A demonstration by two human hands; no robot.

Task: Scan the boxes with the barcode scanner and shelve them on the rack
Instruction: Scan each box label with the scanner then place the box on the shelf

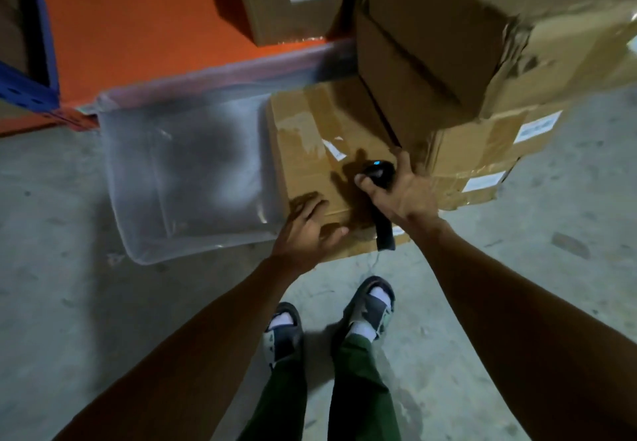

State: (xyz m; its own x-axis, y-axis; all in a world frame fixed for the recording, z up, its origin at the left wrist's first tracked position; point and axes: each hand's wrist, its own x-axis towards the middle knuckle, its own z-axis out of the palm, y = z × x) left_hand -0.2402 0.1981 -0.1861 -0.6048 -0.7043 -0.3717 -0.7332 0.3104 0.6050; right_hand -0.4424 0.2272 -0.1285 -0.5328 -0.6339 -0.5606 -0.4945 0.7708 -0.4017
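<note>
Both bare arms reach down and forward.
Left hand (306,225) lies flat with fingers spread; right hand (401,190) curls in a closed grip, thumb on top.

Dim light; grey concrete floor (103,302); clear plastic bin (186,178) on floor.

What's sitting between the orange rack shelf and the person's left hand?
In the head view, a clear plastic bin lies on the floor between the orange shelf and the left hand, beside the taped box.
</note>
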